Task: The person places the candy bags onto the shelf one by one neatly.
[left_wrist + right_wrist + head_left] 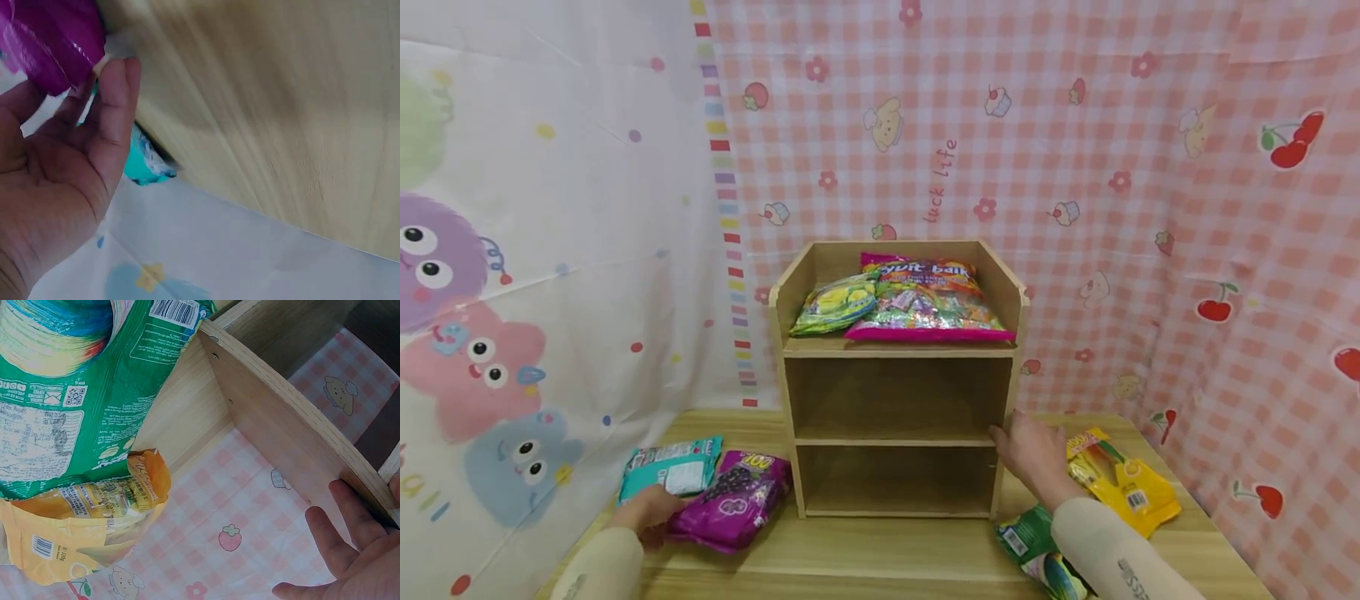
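Note:
A wooden shelf (898,354) with three levels stands upright in the middle of the table. My right hand (1037,450) grips the front edge of its right side panel; in the right wrist view the fingers (350,506) lie along the outer face, the thumb barely showing across the edge. At the left, my left hand (651,510) pinches the near left end of a purple candy bag (737,500) with a grape picture. The purple bag (62,44) shows between thumb and index finger in the left wrist view. Behind it lies a teal bag (673,465).
On the top level lie a large pink-edged candy bag (928,304) and a smaller green-yellow bag (838,304). A yellow bag (1131,487) and a green bag (1033,542) lie right of the shelf, the green one partly behind the right sleeve. Patterned cloth (962,125) hangs behind.

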A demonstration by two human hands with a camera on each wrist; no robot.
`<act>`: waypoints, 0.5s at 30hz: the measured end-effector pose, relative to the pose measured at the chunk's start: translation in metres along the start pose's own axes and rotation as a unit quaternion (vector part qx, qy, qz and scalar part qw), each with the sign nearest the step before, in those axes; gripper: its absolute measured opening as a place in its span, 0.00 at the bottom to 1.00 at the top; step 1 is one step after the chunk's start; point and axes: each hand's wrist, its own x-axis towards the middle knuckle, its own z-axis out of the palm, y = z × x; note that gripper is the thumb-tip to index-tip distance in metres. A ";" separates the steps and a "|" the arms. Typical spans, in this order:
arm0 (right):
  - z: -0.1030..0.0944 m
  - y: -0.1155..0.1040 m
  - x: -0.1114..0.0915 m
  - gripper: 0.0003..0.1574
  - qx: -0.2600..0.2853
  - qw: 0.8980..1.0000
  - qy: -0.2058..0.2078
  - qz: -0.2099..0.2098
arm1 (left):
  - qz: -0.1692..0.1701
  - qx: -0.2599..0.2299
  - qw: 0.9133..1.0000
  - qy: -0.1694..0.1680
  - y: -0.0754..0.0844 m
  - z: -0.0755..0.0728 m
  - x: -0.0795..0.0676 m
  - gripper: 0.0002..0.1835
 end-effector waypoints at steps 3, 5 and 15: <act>0.001 0.002 -0.001 0.20 0.002 1.000 0.000 0.003 | -0.030 -0.031 0.999 -0.005 0.001 -0.004 -0.004 0.18; 0.000 0.002 -0.002 0.20 0.000 1.000 0.000 0.002 | -0.028 -0.042 0.999 -0.003 0.000 -0.004 -0.003 0.17; 0.000 0.002 -0.002 0.20 -0.005 1.000 0.005 -0.001 | 0.026 -0.041 0.998 0.028 -0.005 0.006 0.009 0.13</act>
